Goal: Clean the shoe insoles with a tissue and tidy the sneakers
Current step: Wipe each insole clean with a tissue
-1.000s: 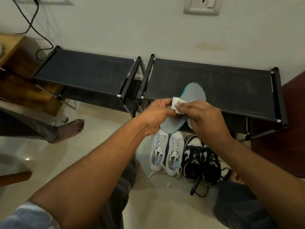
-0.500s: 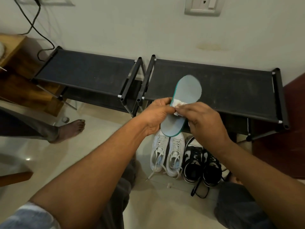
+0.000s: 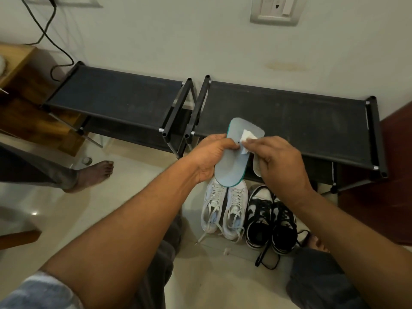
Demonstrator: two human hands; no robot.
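Tissue (image 3: 248,137) at right edge of insole (image 3: 231,169)

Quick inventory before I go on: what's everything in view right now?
insole: one, grey with teal edge, in left hand
second insole: one, grey, mostly hidden behind right hand
tissue: one, white, on the held insole
white sneakers: one pair, floor, below the insole
black sneakers: one pair, black-and-white, right of the white pair
left rack, right rack: two, black, along the wall
socket: one, white, wall, top
cable: one, black, wall, upper left
cabinet: one, wooden, far left
bare foot: one, floor, left
left hand: grips insole
right hand: pinches tissue
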